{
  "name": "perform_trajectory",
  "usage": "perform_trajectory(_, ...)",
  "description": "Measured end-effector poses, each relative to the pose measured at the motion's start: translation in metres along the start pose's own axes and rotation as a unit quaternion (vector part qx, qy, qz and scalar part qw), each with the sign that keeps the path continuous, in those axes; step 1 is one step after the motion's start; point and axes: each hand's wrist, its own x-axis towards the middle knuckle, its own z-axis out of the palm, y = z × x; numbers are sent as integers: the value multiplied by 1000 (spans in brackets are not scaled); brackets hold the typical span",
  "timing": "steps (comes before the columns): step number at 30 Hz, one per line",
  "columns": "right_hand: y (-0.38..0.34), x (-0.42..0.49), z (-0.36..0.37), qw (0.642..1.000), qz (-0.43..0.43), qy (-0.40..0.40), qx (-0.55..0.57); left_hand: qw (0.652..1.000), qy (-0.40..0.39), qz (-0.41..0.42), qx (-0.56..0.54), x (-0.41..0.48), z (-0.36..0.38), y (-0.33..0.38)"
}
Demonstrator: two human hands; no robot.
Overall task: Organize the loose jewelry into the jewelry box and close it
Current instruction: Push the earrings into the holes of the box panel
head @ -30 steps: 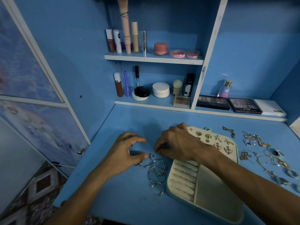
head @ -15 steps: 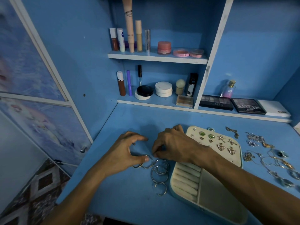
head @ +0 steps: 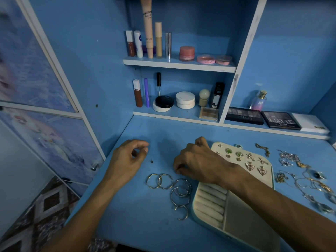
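Hoops lie loose on the blue table, just left of the open jewelry box. Two gold hoops overlap each other, the silver hoops make a small heap beside them, and one open silver ring lies nearest to the person. The box sits near the front edge of the table, to the right of the middle. Its cream panel carries stud earrings, among them two green ones.

The left hand is over the table, apart from the hoops. Its fingers are loosely curled, and the thumb tip is close to the index tip with nothing visible between them. A small dark stud lies on the table just right of this hand.

The right hand reaches across the far left corner of the box. Its fingers are bent down, with the tips at the table just behind the silver hoops. Whether they pinch something I cannot tell, because the hand itself hides it.

More loose jewelry is spread on the table to the right of the box. Cosmetics stand on the shelves behind.
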Motion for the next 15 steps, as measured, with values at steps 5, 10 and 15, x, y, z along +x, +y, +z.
perform_trajectory(5, -5, 5, 5, 999, 8, 34, -27, 998, -26, 10, 48, 0, 0, -11)
perform_trajectory(10, 1, 17, 11, 998, 40, 57, -4, 998, -33, 23, 54, 0, 4, -10)
perform_trajectory(15, 6, 23, 12, 997, 41, 57, 6, 997, -32, 28, 71, 0, 8, -8)
